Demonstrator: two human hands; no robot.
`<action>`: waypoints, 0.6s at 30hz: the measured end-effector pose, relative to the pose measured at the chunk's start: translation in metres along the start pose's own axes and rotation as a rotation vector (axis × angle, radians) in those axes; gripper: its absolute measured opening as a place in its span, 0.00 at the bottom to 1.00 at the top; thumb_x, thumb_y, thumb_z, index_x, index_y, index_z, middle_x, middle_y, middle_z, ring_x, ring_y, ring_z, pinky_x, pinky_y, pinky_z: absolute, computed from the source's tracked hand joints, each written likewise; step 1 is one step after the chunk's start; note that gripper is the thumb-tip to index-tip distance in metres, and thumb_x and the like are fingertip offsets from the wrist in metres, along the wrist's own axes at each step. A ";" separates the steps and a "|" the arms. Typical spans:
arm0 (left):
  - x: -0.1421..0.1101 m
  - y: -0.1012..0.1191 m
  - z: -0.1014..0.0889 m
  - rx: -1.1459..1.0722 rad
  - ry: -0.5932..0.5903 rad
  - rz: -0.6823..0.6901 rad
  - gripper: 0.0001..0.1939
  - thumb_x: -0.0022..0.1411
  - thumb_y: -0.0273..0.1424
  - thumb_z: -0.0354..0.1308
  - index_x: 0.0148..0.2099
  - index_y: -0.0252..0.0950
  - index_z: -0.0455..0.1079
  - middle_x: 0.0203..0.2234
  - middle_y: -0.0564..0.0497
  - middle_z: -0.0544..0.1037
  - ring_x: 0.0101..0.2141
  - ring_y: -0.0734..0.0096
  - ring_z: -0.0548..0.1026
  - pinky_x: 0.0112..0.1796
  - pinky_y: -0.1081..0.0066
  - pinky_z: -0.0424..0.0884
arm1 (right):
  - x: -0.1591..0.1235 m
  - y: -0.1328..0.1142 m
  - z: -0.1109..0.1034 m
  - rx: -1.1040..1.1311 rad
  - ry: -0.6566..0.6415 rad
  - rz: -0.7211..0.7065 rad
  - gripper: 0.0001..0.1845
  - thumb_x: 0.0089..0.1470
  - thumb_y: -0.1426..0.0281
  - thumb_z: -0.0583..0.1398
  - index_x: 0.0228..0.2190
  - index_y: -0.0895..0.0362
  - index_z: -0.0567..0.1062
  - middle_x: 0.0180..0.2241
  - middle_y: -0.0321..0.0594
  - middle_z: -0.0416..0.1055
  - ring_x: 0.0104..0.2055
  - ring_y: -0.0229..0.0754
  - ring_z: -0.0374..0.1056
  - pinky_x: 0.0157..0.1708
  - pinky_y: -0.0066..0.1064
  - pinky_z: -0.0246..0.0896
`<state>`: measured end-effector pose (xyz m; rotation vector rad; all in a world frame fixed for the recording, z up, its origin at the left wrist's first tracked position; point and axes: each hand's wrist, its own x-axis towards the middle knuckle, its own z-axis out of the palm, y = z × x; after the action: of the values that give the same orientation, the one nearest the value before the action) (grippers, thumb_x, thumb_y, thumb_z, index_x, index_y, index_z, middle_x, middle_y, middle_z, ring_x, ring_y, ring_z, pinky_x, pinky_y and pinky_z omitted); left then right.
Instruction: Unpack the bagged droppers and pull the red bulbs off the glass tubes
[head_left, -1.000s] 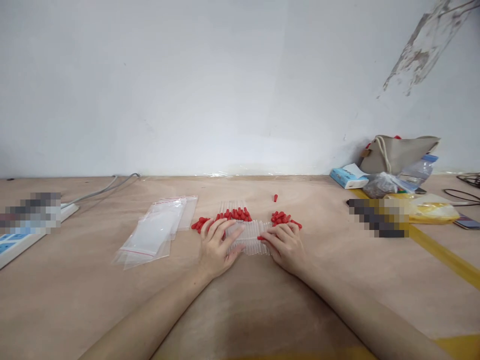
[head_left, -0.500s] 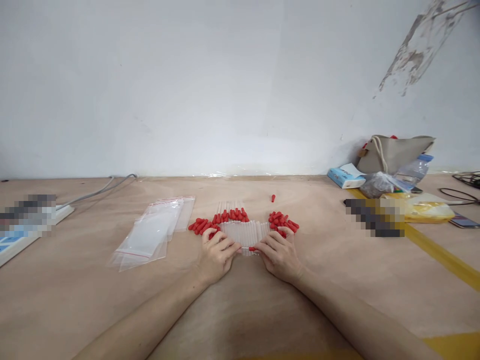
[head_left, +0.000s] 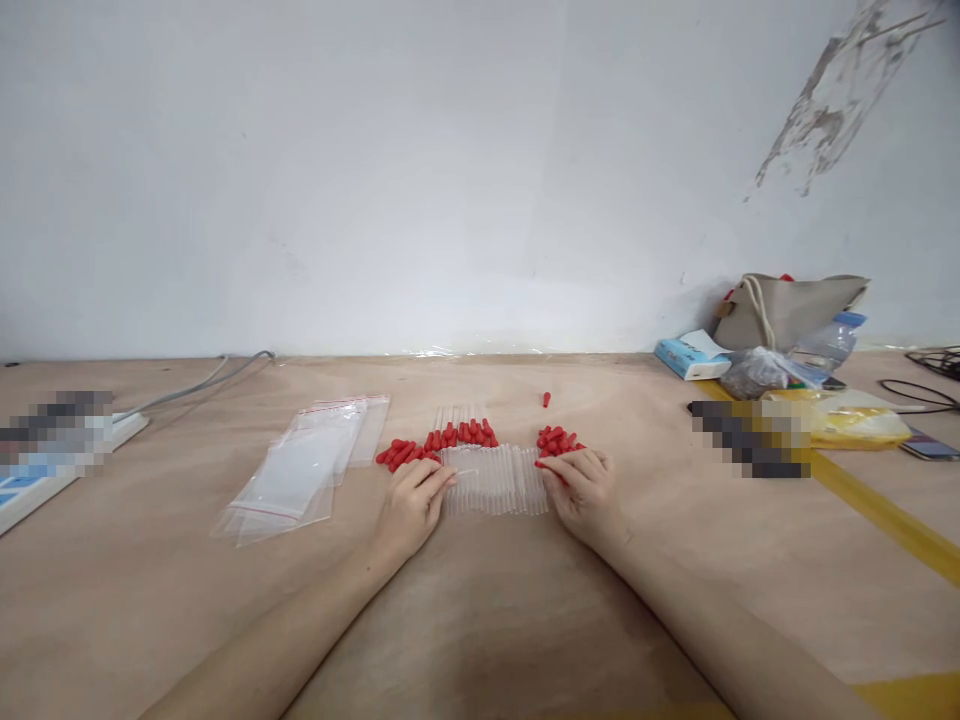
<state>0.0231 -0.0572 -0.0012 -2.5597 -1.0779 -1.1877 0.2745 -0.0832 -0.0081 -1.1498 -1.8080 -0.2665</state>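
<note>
My left hand [head_left: 414, 497] is closed in a pinch at the left end of a row of clear glass dropper tubes [head_left: 499, 480]. A thin glass tube [head_left: 468, 471] sticks out to the right from its fingertips, over the row. At the row's right end my right hand [head_left: 585, 490] pinches a small red rubber bulb [head_left: 540, 464]. Loose red bulbs lie in a left pile [head_left: 401, 454] and a right pile [head_left: 556, 438], each just beyond a hand. Behind the row lie several droppers with red bulbs fitted [head_left: 461, 433], their glass ends pointing away.
A single red bulb [head_left: 547, 399] lies farther back. Clear zip bags [head_left: 292, 470] are spread at left, near a power strip [head_left: 75, 465] with a grey cable. At right are a tissue pack [head_left: 690, 356], a beige bag [head_left: 806, 308], a yellow package [head_left: 862, 420] and a phone [head_left: 930, 443].
My hands came together over the front of the tubes, bulb against tube, then drew apart to the row's two ends. The tube row is uncovered more.
</note>
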 end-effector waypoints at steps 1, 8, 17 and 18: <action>0.000 -0.002 0.002 -0.027 -0.013 -0.005 0.12 0.59 0.23 0.46 0.43 0.36 0.68 0.31 0.48 0.69 0.33 0.70 0.67 0.35 0.68 0.64 | 0.001 0.005 0.002 0.071 0.020 0.067 0.09 0.52 0.70 0.54 0.35 0.54 0.72 0.30 0.39 0.68 0.32 0.36 0.63 0.38 0.34 0.56; 0.019 0.019 0.022 -0.114 -0.002 0.057 0.18 0.58 0.20 0.43 0.49 0.35 0.64 0.31 0.47 0.65 0.32 0.72 0.66 0.33 0.71 0.68 | 0.041 0.046 0.002 0.179 0.125 0.530 0.16 0.49 0.64 0.53 0.37 0.59 0.72 0.33 0.42 0.63 0.28 0.35 0.63 0.26 0.29 0.61; 0.042 0.041 0.045 -0.071 0.012 0.235 0.10 0.60 0.21 0.44 0.38 0.33 0.65 0.29 0.48 0.71 0.33 0.71 0.68 0.35 0.71 0.69 | 0.059 0.095 0.000 0.158 -0.006 0.790 0.16 0.42 0.60 0.57 0.31 0.59 0.68 0.28 0.40 0.69 0.28 0.35 0.64 0.30 0.28 0.60; 0.042 0.041 0.046 -0.067 -0.004 0.234 0.10 0.59 0.20 0.43 0.38 0.33 0.65 0.28 0.49 0.71 0.32 0.71 0.68 0.35 0.71 0.69 | 0.057 0.096 -0.001 0.146 -0.047 0.804 0.16 0.41 0.60 0.58 0.29 0.59 0.69 0.28 0.40 0.69 0.28 0.35 0.64 0.29 0.27 0.59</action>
<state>0.0971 -0.0466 0.0044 -2.6490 -0.7242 -1.1764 0.3446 0.0012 0.0110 -1.6705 -1.2434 0.3588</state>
